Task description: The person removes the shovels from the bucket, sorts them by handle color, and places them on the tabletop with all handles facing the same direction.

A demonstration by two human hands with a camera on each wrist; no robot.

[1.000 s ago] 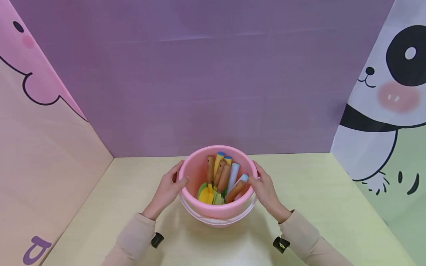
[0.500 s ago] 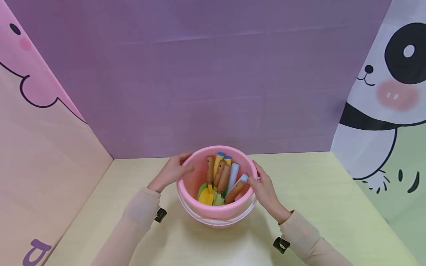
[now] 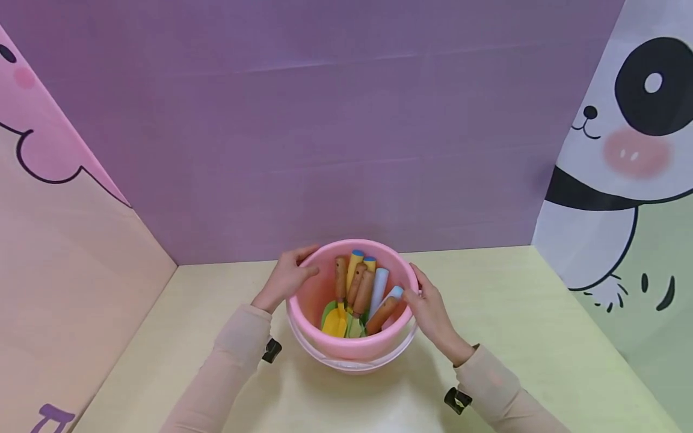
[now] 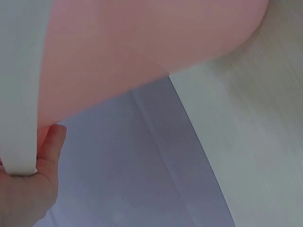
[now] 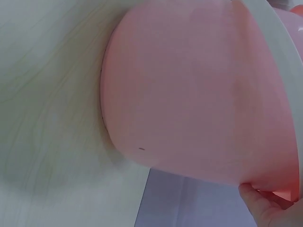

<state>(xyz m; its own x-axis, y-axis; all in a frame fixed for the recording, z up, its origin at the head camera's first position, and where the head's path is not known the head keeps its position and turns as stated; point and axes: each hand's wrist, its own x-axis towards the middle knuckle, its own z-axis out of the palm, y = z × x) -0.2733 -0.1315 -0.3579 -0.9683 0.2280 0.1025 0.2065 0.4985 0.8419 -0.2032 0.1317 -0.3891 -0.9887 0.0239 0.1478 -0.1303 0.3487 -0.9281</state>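
A pink bucket (image 3: 354, 346) stands on the table, its white carrying handle (image 3: 354, 365) hanging down at the front. My left hand (image 3: 284, 278) holds the far left of the rim, thumb over the inside and fingers outside. On the right side, my right hand (image 3: 435, 313) grips the rim the same way. Inside the bucket lie several toy garden tools, among them a yellow trowel (image 3: 335, 323), wooden handles (image 3: 364, 293) and a pale blue handle (image 3: 378, 293). Both wrist views show the bucket's outer wall, with fingertips of the left hand (image 4: 28, 194) and right hand (image 5: 272, 208) against it.
The pale wooden table (image 3: 503, 325) extends on both sides of the bucket. A purple backdrop (image 3: 346, 132) rises close behind it. Printed side panels stand at left and right, the right one with a panda (image 3: 601, 144).
My left hand has shifted along the rim, away from me and toward the back of the bucket. The right hand keeps its grip; the bucket stays about where it was.
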